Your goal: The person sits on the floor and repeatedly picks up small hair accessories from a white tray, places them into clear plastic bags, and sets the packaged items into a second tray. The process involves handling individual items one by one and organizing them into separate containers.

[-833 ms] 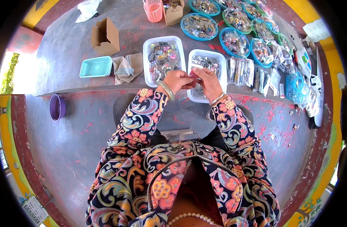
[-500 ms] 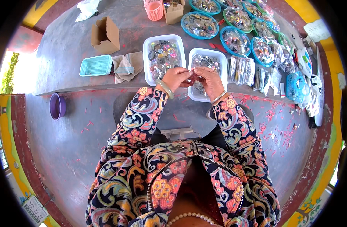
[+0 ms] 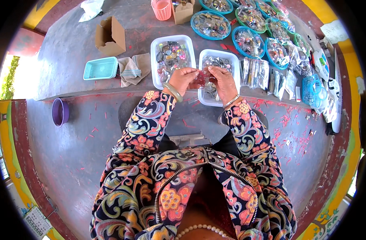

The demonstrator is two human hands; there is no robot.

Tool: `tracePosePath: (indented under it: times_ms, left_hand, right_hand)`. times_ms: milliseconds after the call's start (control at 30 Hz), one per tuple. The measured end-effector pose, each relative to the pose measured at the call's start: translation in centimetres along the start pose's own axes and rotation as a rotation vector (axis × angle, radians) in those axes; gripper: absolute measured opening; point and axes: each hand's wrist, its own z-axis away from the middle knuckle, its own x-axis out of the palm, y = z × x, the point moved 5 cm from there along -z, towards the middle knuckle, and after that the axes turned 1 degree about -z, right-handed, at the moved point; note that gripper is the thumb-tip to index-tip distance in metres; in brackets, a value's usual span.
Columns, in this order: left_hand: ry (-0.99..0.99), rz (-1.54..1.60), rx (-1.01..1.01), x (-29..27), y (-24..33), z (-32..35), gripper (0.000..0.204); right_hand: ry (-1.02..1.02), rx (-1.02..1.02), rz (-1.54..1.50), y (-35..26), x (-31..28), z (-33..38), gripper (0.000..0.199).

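Between my two hands is a small dark red piece (image 3: pixel 201 78), partly see-through; its kind is too small to make out. My left hand (image 3: pixel 182 81), with a pale bangle at the wrist, pinches its left side. On its other side the fingers of my right hand (image 3: pixel 223 83) are closed on it. Under the left hand stands a white tub (image 3: pixel 153 60) of small, mixed, colourful items. A second white tub (image 3: pixel 236 60), holding small greyish and dark items, lies partly behind the right hand.
Blue and green round baskets (image 3: pixel 210 25) of bagged items crowd the table's far right, beside flat clear packets (image 3: pixel 255 75). A turquoise basket (image 3: pixel 100 69), a beige cloth (image 3: pixel 137 70) and an open cardboard box (image 3: pixel 111 37) stand left. A purple bucket (image 3: pixel 60 112) is on the floor.
My hands have drawn slightly apart at the fingertips, and more of the dark red piece shows between them. The tubs and baskets stay in place.
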Motion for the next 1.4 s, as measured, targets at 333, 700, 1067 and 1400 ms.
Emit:
tracePosePath:
  times_ms: [333, 700, 1067, 1400]
  left_hand:
    - [-0.027, -0.049, 0.036, 0.0, 0.0, -0.1, 0.018]
    - [0.014, 0.075, 0.013, -0.4, -0.1, -0.2, 0.014]
    - [0.04, -0.066, -0.004, -0.5, 0.2, 0.0, 0.012]
    - [0.035, 0.002, 0.006, -0.9, 0.1, -0.2, 0.01]
  right_hand:
    - [-0.033, 0.016, 0.013, 0.3, -0.1, -0.4, 0.017]
    - [-0.037, 0.034, -0.021, 0.6, 0.2, -0.3, 0.017]
    - [-0.054, 0.008, 0.091, 0.6, 0.3, -0.3, 0.019]
    - [-0.011, -0.004, 0.052, 0.5, 0.2, -0.4, 0.018]
